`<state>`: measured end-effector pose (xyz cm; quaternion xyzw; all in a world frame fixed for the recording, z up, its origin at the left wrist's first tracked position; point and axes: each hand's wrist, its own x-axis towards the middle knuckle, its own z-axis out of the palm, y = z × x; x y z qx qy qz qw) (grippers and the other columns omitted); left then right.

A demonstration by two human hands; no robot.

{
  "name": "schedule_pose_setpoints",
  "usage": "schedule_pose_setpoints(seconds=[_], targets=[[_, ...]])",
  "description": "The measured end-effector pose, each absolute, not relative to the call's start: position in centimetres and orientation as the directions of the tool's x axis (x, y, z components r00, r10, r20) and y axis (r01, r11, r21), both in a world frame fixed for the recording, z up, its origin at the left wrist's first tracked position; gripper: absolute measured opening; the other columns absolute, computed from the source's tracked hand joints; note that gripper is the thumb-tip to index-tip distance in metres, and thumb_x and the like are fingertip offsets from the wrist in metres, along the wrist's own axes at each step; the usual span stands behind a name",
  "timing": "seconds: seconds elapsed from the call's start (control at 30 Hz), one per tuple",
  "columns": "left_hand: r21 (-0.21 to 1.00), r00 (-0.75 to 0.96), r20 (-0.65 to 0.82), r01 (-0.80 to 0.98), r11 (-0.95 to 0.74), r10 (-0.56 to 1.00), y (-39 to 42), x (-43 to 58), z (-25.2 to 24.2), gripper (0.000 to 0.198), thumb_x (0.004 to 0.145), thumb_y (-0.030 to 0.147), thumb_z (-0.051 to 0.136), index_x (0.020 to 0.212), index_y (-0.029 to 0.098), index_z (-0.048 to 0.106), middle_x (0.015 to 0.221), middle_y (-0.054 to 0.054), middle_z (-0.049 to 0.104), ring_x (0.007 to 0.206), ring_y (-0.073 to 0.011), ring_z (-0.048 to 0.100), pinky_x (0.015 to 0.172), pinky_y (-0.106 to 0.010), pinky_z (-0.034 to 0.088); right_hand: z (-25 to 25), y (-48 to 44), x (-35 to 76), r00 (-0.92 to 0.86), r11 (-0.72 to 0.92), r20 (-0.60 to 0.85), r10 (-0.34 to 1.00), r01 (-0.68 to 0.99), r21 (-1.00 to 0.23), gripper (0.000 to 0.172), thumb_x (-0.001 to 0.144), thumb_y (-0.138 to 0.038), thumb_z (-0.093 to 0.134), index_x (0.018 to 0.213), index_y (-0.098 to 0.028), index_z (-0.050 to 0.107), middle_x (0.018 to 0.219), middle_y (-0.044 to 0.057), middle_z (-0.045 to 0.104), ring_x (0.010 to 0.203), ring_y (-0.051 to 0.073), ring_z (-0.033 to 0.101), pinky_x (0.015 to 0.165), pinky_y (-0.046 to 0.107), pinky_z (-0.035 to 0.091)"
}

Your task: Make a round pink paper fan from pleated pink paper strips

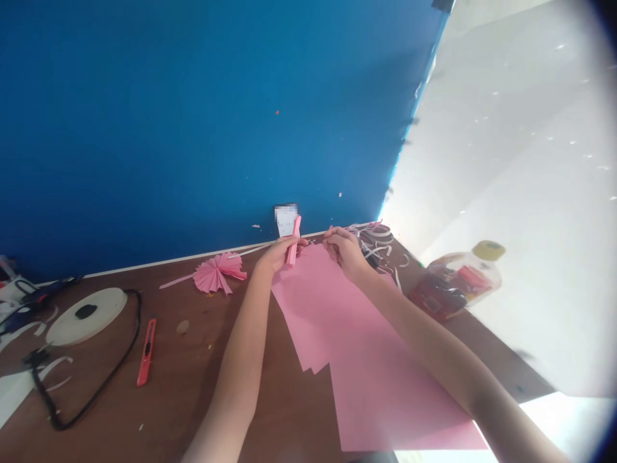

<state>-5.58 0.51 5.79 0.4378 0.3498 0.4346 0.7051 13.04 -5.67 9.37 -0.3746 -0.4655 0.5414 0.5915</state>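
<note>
My left hand (279, 252) is closed around a narrow folded strip of pink paper (294, 239), held upright near the far edge of the brown table (202, 379). A little to its right, my right hand (341, 249) has its fingers curled together in a pinch; what it holds is too small to make out. Both hands hover over the top of a stack of pink paper sheets (366, 366) spread across the table.
A finished pink paper fan (218, 272) lies left of the hands. A red utility knife (146, 350), a white round disc (87, 314) with a black cable (91, 399) sit at the left. A clear plastic jar (456, 286) and white paper strips (380, 241) lie right. A blue wall (193, 116) stands behind.
</note>
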Motion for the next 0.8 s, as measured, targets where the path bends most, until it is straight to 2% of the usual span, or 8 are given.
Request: schedule_pose_setpoints(seconds=[0.23, 0.5, 0.67, 0.8], targets=[[0.937, 0.337, -0.124, -0.271, 0.222, 0.933, 0.7, -5.9, 5.7, 0.02, 0.077, 0.026, 0.064, 0.088, 0.009, 0.064, 0.083, -0.01, 0.068, 0.066, -0.0114, 0.063, 0.068, -0.026, 0.052, 9.9, -5.9, 13.3, 0.052, 0.2, 0.194, 0.98, -0.354, -0.914, 0.013, 0.065, -0.019, 0.054, 0.077, -0.022, 0.051, 0.056, -0.004, 0.051, 0.041, 0.006, 0.032, 0.04, 0.022, 0.022], [0.932, 0.348, -0.156, -0.258, 0.255, 0.924, 0.5, -5.8, 5.9, 0.022, 0.074, 0.032, 0.066, 0.084, 0.013, 0.06, 0.091, -0.012, 0.069, 0.076, -0.0149, 0.066, 0.072, -0.028, 0.053, 9.7, -5.5, 13.9, 0.123, 0.17, 0.13, 0.984, -0.429, -0.887, 0.017, 0.063, -0.016, 0.054, 0.078, -0.022, 0.05, 0.057, -0.004, 0.05, 0.042, 0.007, 0.031, 0.04, 0.023, 0.022], [0.931, 0.397, -0.091, -0.293, 0.22, 0.913, -0.2, -6.0, 6.9, 0.025, 0.076, 0.038, 0.062, 0.085, 0.014, 0.061, 0.095, -0.013, 0.069, 0.091, -0.0195, 0.065, 0.075, -0.029, 0.052, 9.5, -5.4, 13.9, 0.112, 0.131, 0.088, 0.99, -0.464, -0.876, 0.019, 0.061, -0.017, 0.055, 0.078, -0.022, 0.049, 0.058, -0.005, 0.049, 0.043, 0.007, 0.032, 0.041, 0.022, 0.025], [0.93, 0.403, -0.018, -0.33, 0.164, 0.915, -0.8, -6.1, 7.6, 0.023, 0.076, 0.037, 0.061, 0.074, 0.014, 0.058, 0.097, -0.013, 0.068, 0.097, -0.0204, 0.063, 0.081, -0.03, 0.05, 9.4, -5.2, 14.1, 0.122, 0.108, 0.054, 0.991, -0.494, -0.863, 0.021, 0.06, -0.018, 0.056, 0.079, -0.023, 0.049, 0.058, -0.005, 0.048, 0.043, 0.007, 0.031, 0.04, 0.022, 0.025]])
